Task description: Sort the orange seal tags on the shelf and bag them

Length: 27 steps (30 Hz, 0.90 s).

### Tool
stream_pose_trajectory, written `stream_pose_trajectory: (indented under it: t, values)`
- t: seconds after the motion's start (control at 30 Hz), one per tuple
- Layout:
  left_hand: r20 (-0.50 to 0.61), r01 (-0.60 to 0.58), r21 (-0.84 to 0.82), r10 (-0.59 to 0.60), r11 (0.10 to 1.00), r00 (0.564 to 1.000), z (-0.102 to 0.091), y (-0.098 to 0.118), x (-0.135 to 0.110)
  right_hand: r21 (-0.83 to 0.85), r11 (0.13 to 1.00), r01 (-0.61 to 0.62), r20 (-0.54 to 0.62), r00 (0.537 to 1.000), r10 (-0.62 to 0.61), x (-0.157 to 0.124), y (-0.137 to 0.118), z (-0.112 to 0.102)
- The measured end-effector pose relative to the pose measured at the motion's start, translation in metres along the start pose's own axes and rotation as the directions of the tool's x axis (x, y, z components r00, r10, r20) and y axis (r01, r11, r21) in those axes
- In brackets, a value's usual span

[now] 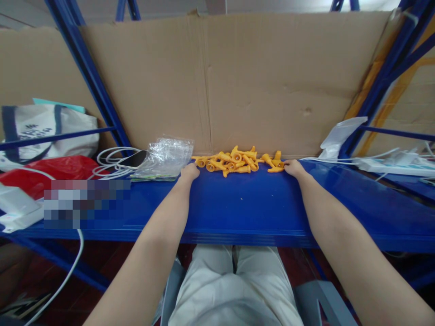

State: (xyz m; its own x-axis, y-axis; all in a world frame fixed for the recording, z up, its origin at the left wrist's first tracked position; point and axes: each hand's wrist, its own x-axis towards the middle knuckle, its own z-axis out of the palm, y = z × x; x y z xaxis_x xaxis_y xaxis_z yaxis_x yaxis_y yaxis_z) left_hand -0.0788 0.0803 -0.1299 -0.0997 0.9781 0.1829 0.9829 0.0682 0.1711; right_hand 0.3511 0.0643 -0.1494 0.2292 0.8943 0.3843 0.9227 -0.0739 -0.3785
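Note:
A pile of several small orange plastic parts (238, 162) lies on the blue shelf (244, 208), against the cardboard backing. My left hand (189, 172) rests at the pile's left edge with its fingers curled under. At the right edge of the pile is my right hand (294, 167), fingers curled and touching an orange part. The fingertips of both hands are hidden from me.
Clear plastic bags (166, 156) lie left of the pile, beside a phone (134, 159) with a coiled white cable (110, 162). A tote bag (44, 129) and a red bag (57, 168) sit far left. A power strip (396, 166) and a white bag (340, 136) are at the right.

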Motion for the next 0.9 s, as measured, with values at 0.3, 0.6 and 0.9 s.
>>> stream_pose_trajectory:
  t: [0.3,0.6,0.9]
  values:
    - [-0.147,-0.018,0.024,0.022,1.000,0.989,0.002,-0.001,-0.001,-0.082,0.995,-0.061,0.095,0.993,0.069,-0.008,-0.014,-0.009]
    - [-0.088,0.033,0.063,-0.027,0.997,0.996,0.000,0.002,-0.002,-0.053,0.996,-0.072,0.093,0.993,0.077,-0.010,-0.013,-0.009]
    - [-0.042,0.027,0.039,-0.026,0.999,0.999,0.000,0.002,-0.002,-0.031,0.998,-0.059,0.071,0.996,0.061,-0.007,-0.009,-0.007]
